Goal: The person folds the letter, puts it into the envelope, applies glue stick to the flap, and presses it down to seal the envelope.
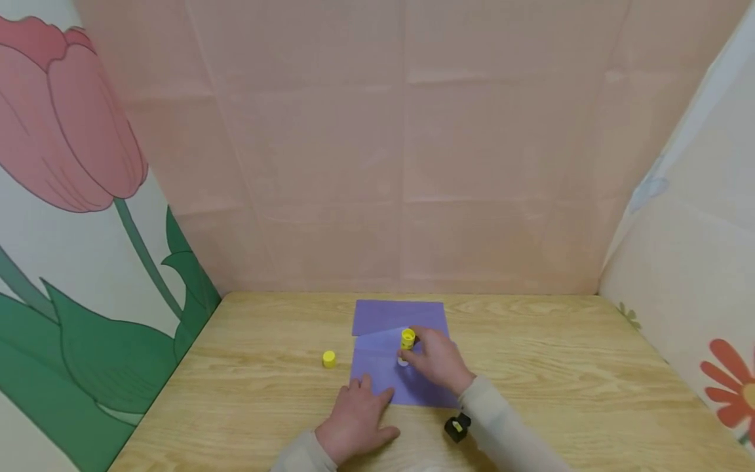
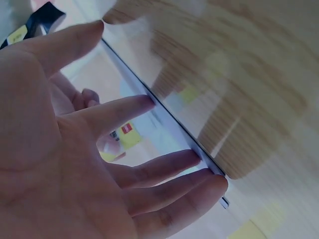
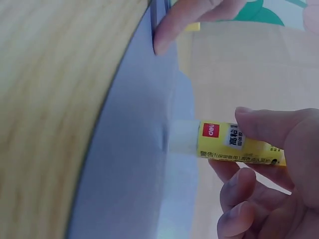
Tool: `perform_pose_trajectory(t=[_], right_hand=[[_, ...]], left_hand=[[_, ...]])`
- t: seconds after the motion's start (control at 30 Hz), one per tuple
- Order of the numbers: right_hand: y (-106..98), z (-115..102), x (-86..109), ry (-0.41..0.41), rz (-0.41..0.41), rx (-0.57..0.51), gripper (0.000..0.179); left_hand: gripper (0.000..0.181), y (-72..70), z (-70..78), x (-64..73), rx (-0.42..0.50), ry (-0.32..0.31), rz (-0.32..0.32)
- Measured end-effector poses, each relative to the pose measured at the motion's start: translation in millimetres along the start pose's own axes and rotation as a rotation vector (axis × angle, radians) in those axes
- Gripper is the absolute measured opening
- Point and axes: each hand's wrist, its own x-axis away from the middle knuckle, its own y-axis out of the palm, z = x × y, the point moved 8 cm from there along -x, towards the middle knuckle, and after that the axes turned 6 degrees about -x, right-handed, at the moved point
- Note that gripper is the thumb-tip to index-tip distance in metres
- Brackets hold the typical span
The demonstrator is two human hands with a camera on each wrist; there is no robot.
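My right hand [image 1: 439, 359] pinches a yellow glue stick [image 3: 239, 144] between thumb and fingers. It stands upright, its white end [image 3: 183, 138] down against the purple paper [image 1: 377, 360]. In the right wrist view, a red label shows on the glue stick's yellow barrel. My left hand [image 1: 358, 419] lies spread at the paper's near left part, fingertips touching it. From the left wrist view, those fingers look straight and apart along the sheet's edge. Beyond this sheet lies a darker purple strip of paper [image 1: 401, 313]; whether the two are joined, I cannot tell.
A small yellow cap [image 1: 329, 359] stands on the wooden table [image 1: 265, 380], left of the paper. A small black device [image 1: 457, 427] sits beside the right wrist. A pinkish sheet [image 1: 401, 164] hangs behind the table, with flower-patterned panels [image 1: 696, 262] on both sides.
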Motion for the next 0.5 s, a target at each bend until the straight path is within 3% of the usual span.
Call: perform_pose_trajectory(t=[0.23,0.5], right_hand=[[8.0,5.5,3.5,0.016,-0.015,-0.008,0.018],[-6.4,14.2,8.8,0.067,-0.019,0.035,0.023]], left_hand=[[0.070,3.8,-1.2,0.8,0.038,0.007,-0.055],[0.070,2.8,-4.6,0.1,0.043,-0.011,-0.063]])
